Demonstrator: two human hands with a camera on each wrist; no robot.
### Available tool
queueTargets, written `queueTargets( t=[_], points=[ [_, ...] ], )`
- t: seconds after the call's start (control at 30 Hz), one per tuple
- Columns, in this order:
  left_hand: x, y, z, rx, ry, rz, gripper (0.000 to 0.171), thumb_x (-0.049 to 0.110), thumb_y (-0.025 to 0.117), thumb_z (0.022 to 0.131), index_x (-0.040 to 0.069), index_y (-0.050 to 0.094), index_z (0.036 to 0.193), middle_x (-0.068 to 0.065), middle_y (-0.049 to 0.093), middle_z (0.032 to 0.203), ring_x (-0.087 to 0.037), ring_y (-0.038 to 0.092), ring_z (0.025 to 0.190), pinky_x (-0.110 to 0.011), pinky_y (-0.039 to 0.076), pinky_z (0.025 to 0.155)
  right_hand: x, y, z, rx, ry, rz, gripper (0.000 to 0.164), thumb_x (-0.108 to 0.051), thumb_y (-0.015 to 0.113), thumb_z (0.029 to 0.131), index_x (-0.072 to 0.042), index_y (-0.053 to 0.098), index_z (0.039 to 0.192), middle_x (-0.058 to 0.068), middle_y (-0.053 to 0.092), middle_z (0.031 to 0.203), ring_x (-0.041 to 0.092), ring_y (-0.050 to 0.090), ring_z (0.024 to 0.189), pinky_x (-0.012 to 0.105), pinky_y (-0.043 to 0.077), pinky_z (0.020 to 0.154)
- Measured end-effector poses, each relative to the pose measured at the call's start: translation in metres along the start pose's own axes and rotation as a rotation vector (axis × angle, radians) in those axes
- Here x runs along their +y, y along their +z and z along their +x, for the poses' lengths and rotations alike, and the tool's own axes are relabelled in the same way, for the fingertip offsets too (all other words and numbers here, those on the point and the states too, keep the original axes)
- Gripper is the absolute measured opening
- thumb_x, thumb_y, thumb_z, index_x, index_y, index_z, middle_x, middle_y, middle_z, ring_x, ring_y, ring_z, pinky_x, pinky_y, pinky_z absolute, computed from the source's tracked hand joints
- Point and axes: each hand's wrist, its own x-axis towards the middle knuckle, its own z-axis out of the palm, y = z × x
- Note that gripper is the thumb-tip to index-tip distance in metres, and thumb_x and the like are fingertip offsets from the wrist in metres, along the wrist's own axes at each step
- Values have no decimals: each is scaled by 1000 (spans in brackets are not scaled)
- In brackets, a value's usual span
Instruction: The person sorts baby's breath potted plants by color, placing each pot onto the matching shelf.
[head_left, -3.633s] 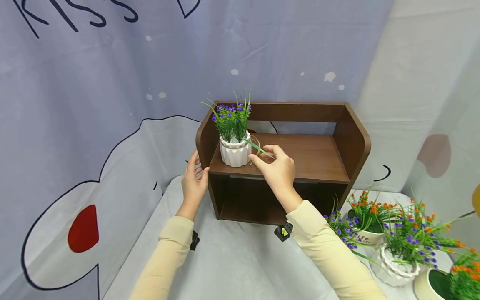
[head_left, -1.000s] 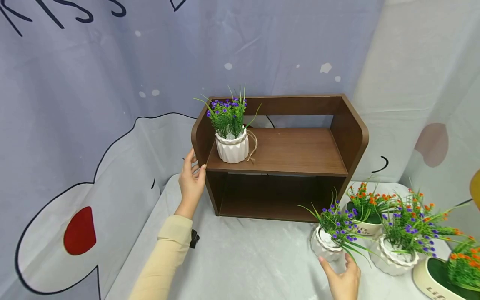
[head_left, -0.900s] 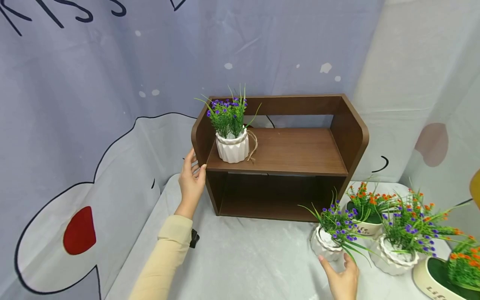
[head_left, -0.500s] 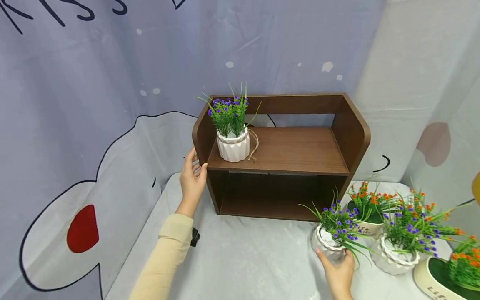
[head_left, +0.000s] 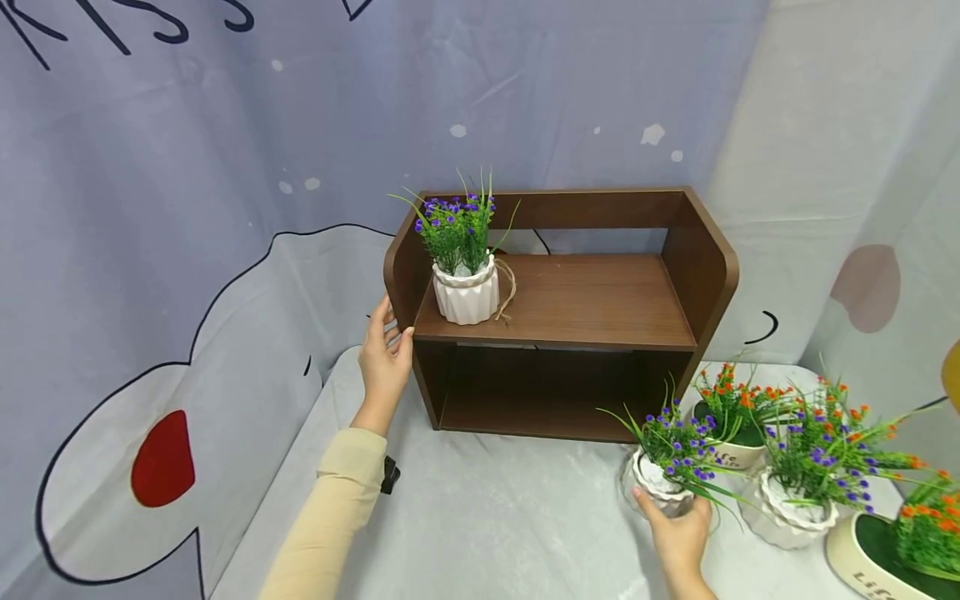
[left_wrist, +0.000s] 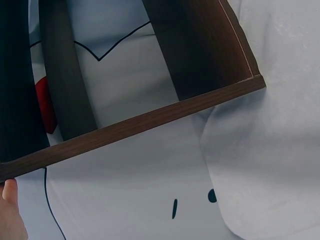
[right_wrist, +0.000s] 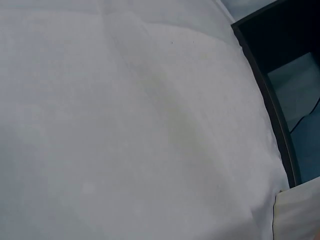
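In the head view a brown wooden shelf (head_left: 592, 300) stands against the curtain. My left hand (head_left: 384, 367) rests on its left side panel, with the thumb at the front edge; in the left wrist view the thumb (left_wrist: 11, 207) touches the shelf's edge. On the upper board, at the left, stands a white ribbed flowerpot (head_left: 467, 298) with purple flowers and a twine bow. At the lower right my right hand (head_left: 678, 537) grips another white flowerpot (head_left: 647, 475) with purple flowers, thumb on its left and fingers on its right. That pot leans slightly on the cloth. The fingertips are partly hidden.
Right of the gripped pot stand a cream pot with orange flowers (head_left: 738, 454), a white pot with purple and orange flowers (head_left: 780, 521) and another cream pot (head_left: 855, 558). A grey-white cloth (head_left: 510, 517) lies under everything. A printed curtain (head_left: 337, 125) hangs behind.
My right hand has left the grass blade by the shelf's pot and gone down right to the second pot, closing round it. My left hand stays on the shelf.
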Motion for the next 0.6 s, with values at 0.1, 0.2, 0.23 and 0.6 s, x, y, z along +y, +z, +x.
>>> queueTargets(
  t=[0.1,0.2,0.23,0.6],
  points=[
    [-1,0,1,8,15,3,52,-2,62,89,4,43,138,-28,57,117,-42,64,100,-49,57,80,1,0,3,-5,-11,22,84,-7,82,66,4,37,136,33,40,128,47,37,123,56,27,109],
    [-2,0,1,13,24,3,52,-2,62,89,4,44,137,-28,57,116,-42,64,99,-48,57,80,3,0,6,-8,-27,52,85,-5,82,65,1,38,136,31,42,130,44,37,124,49,26,113],
    [-2,0,1,13,24,3,52,-2,62,89,4,44,137,-28,57,116,-42,64,99,-48,58,79,3,1,7,-9,-29,57,84,-4,82,65,1,38,136,29,42,130,43,37,124,46,26,113],
    [-1,0,0,7,28,5,52,0,62,89,4,43,138,-28,57,116,-42,64,99,-48,57,79,6,0,10,-34,11,79,83,-3,82,68,-3,36,137,14,44,133,18,43,119,0,28,96]
  ],
)
